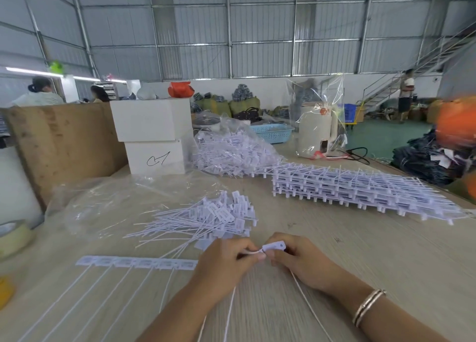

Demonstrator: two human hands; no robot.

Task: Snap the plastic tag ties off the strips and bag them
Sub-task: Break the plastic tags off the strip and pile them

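White plastic tag tie (273,246) pinched at its head in the right hand (296,260), thumb and forefinger curled round it. Left hand (226,260) gripping the end of the strip (136,262) where that tie joins, fingers curled; thin tails trailing toward the viewer. Separation of this tie judged under way, not confirmed complete. Several ties seen attached to the strip on the wooden table (373,251), left of the hands.

Just beyond the hands: loose pile of detached ties (213,218), partly on a clear plastic bag (116,202) lying flat and open. Bagging of this pile judged not yet done.

Farther right: tall stack of unbroken strips (360,187), untouched. Behind, a filled clear bag of ties (231,146) beside two white boxes (154,135).

Assessment: one bag apparently filled, one batch snapped but unbagged, bulk of stock outstanding. Task judged well short of halfway.
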